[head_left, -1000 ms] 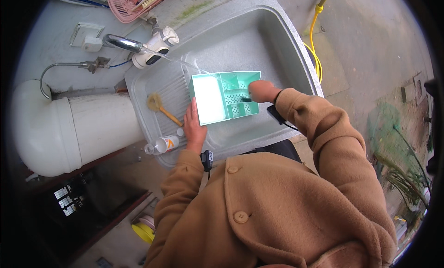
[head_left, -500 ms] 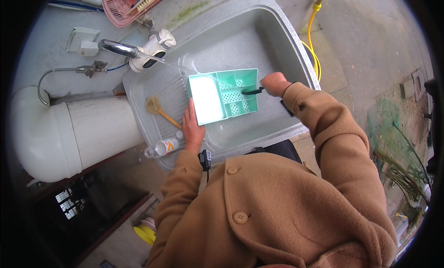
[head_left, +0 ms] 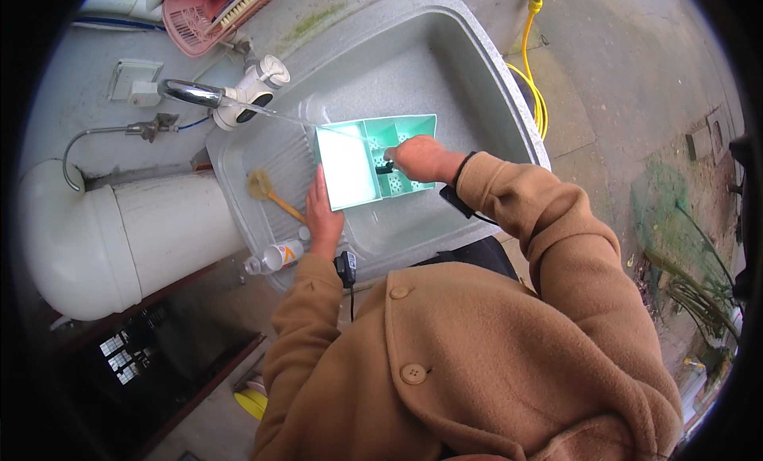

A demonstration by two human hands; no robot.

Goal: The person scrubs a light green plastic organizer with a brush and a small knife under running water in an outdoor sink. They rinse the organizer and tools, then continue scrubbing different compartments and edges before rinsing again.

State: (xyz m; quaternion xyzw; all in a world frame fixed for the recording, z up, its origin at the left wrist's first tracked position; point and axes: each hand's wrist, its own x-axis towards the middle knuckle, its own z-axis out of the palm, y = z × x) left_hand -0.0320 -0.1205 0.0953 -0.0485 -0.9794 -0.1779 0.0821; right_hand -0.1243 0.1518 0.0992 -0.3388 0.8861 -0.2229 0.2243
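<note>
A mint-green organizer box (head_left: 342, 187) is held tilted over the sink. It has one large plain compartment at its left and several small ones with perforated bases at its right. My left hand (head_left: 323, 213) grips the box at its left side, fingers lying along the wall. Over the small compartments, my right hand (head_left: 424, 158) is closed round a small dark slim tool (head_left: 385, 168), whose end reaches down inside the box. The tool's exact kind is hard to make out. From the chrome faucet (head_left: 191, 92), a thin stream of water runs onto the box.
The grey stone sink (head_left: 465, 79) has a ribbed ledge on its left, where a wooden-handled round brush (head_left: 261, 185) and a clear bottle (head_left: 280, 255) lie. A pink basket (head_left: 187, 20) hangs at the back. Beyond the right rim lies a yellow hose (head_left: 537, 103).
My right hand has moved left with the dark tool, from beyond the box's right edge to over the small compartments. The left hand still holds the box.
</note>
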